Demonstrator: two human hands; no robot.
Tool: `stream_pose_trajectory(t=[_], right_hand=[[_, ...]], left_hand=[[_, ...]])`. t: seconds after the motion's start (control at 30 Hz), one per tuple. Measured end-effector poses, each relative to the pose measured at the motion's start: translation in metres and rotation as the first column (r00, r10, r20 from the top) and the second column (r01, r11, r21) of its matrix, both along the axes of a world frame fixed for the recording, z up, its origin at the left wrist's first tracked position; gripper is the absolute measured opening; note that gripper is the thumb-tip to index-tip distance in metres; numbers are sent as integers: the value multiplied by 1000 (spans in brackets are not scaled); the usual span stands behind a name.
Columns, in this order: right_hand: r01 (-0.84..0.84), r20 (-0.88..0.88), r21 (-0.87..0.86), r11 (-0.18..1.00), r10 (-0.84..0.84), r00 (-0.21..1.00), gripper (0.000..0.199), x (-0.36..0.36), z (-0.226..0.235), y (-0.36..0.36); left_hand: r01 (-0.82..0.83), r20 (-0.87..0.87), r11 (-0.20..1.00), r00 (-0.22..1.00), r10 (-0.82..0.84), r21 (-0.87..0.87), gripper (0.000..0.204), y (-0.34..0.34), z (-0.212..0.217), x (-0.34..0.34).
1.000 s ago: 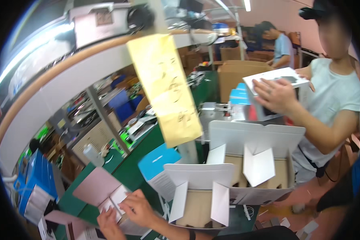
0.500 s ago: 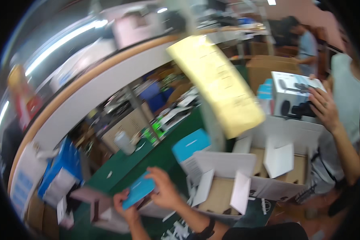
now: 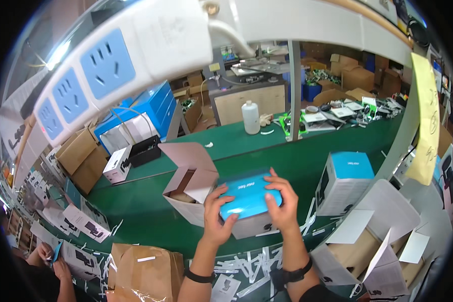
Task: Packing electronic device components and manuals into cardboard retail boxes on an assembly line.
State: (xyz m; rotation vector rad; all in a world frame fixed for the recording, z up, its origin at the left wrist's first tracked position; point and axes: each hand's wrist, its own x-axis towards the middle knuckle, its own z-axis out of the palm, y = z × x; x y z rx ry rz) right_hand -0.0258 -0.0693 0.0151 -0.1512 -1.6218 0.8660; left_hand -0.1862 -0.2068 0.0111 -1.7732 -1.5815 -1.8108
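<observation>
A carton with a glossy blue top (image 3: 251, 191) and pale sides stands on the green worktable (image 3: 151, 216) in front of me. My left hand (image 3: 218, 217) grips its left edge, thumb on the blue top. On the opposite edge, my right hand (image 3: 284, 205) has its fingers curled over, with the thumb also on top. Just left of it stands an open white carton (image 3: 190, 173), its lid flap raised and brown cardboard inside. To the right is a closed carton with a blue lid (image 3: 345, 182). The held carton's far side is hidden.
A white power strip (image 3: 151, 55) hangs close overhead. Open cartons (image 3: 355, 251) crowd the right front; a brown cardboard box (image 3: 146, 272) sits front left. Paper strips (image 3: 246, 264) litter the near edge. A white bottle (image 3: 251, 118) stands behind. Another person's hands (image 3: 53, 259) work at far left.
The view has swung left and steadied, bringing the power strip in and the co-worker with the white box out. My hands still hold the blue-topped carton, now with both thumbs on top.
</observation>
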Motion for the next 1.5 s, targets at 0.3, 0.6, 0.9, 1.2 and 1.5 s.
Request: stream_pose_trajectory(t=[0.3, 0.6, 0.9, 1.2, 1.5], right_hand=[[89, -141, 64, 994, -80, 987, 68, -7, -31, 21], [54, -48, -67, 996, -57, 997, 39, 0, 3, 15], [-35, -254, -65, 997, 17, 967, 44, 8, -21, 9], [310, -311, 16, 950, -290, 905, 46, 5, -30, 12], [503, -284, 56, 863, -469, 836, 27, 14, -35, 18]], left_hand=[[-148, 57, 975, 988, 140, 168, 33, 18, -8, 26], [-179, 17, 978, 984, 178, 108, 20, 16, 2, 24], [-243, -346, 963, 899, 270, 120, 25, 11, 5, 46], [-188, -315, 929, 904, 290, 318, 22, 40, -26, 41], [-208, -334, 911, 882, 332, 355, 19, 59, -34, 45]])
